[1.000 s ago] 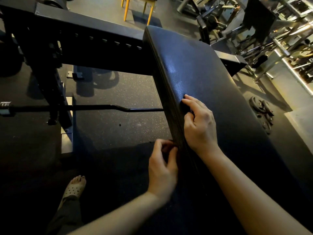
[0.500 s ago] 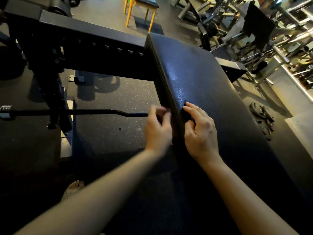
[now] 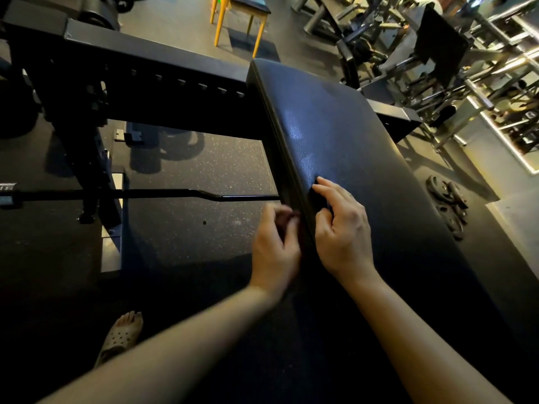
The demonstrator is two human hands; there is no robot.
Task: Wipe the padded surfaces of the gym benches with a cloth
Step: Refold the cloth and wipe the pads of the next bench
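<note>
The black padded bench (image 3: 364,158) slopes away from me through the middle of the view. My right hand (image 3: 342,228) rests on the pad near its left edge, with curled fingers and thumb on a small dark cloth (image 3: 319,199). My left hand (image 3: 274,246) is blurred and sits against the pad's left side edge. Its fingers and thumb are curled round something dark, apparently a hanging part of the cloth, though most of it is hidden.
A black steel frame (image 3: 163,80) crosses behind the pad. A curl bar (image 3: 163,194) lies on the speckled floor to the left. Weight plates (image 3: 449,205) lie on the floor to the right, a yellow-legged stool (image 3: 239,13) stands beyond, and my sandalled foot (image 3: 122,336) is at lower left.
My left hand slid along the pad's side edge away from me, then came back a little. My right hand has kept its place on the pad.
</note>
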